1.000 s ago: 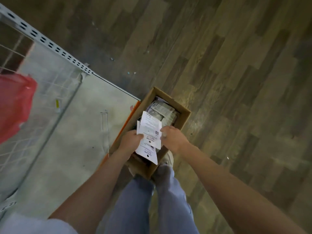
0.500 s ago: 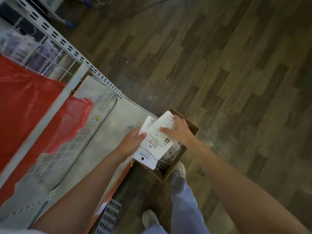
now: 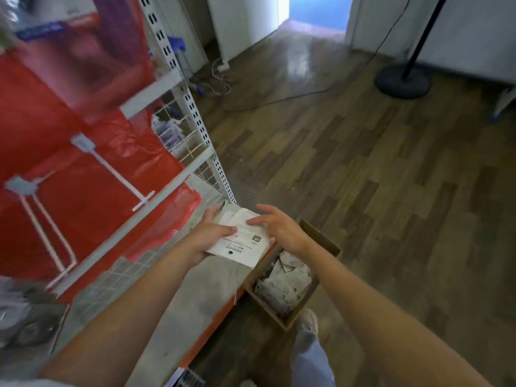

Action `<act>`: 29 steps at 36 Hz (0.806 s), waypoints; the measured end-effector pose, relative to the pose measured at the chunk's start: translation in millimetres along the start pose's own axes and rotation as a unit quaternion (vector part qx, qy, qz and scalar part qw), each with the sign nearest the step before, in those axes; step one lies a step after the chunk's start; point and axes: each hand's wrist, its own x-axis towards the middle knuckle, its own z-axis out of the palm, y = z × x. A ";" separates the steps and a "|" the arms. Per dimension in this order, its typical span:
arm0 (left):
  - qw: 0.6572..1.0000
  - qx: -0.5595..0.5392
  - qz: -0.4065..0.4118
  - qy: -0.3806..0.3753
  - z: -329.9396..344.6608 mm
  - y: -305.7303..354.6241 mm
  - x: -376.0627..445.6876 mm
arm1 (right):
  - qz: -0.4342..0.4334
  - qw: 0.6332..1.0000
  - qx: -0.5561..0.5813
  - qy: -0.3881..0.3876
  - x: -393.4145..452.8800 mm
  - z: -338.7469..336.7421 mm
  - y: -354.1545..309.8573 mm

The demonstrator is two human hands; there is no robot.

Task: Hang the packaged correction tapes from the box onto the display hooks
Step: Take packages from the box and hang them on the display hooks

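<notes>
The left hand [image 3: 208, 236] holds a small stack of packaged correction tapes [image 3: 243, 243] from the left side, thumb on top of the white backing cards and fingers curled underneath. The stack is above the shelf base [image 3: 178, 297], at its far right corner and just left of the box [image 3: 324, 241]. The top card faces up, with dark print and a round hang hole near its near edge. How many packs are in the stack cannot be told.

The right hand [image 3: 279, 230] is at the right edge of the stack, fingers spread and nearly straight. Its fingertips [image 3: 252, 222] lie on the top card without gripping it, as far as the view shows.

The brown cardboard box stands open on the wooden floor [image 3: 377, 191], touching the orange edge of the shelf base. More packaged tapes [image 3: 284, 283] lie jumbled inside it.

On the left stands the display rack [image 3: 195, 121], with a white perforated upright and wire grid. 2 white display hooks [image 3: 120, 174] stick out from it toward the viewer, in front of a red plastic sheet [image 3: 69, 163]. Both hooks look bare, though this part is blurred.

Far right, a black round stand base [image 3: 402, 82] sits on the floor, with cables [image 3: 251, 104] trailing toward it.
</notes>
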 end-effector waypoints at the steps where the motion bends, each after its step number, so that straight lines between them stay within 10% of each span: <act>1: 1.000 -0.015 0.009 -0.005 -6.8 3.5 -8.6 | -0.022 0.999 -0.021 0.016 -3.0 1.8 -6.6; 7: 0.989 -0.104 0.007 -0.100 -41.9 28.9 -65.0 | -0.110 0.971 -0.211 0.024 -28.1 19.0 -41.7; 14: 0.974 -0.127 0.040 -0.184 -76.9 55.5 -132.0 | -0.141 0.984 0.012 0.108 -65.1 30.9 -109.2; 29: 0.973 0.012 0.220 0.062 -157.0 56.4 -196.8 | -0.195 0.953 0.231 0.018 -87.8 61.0 -225.7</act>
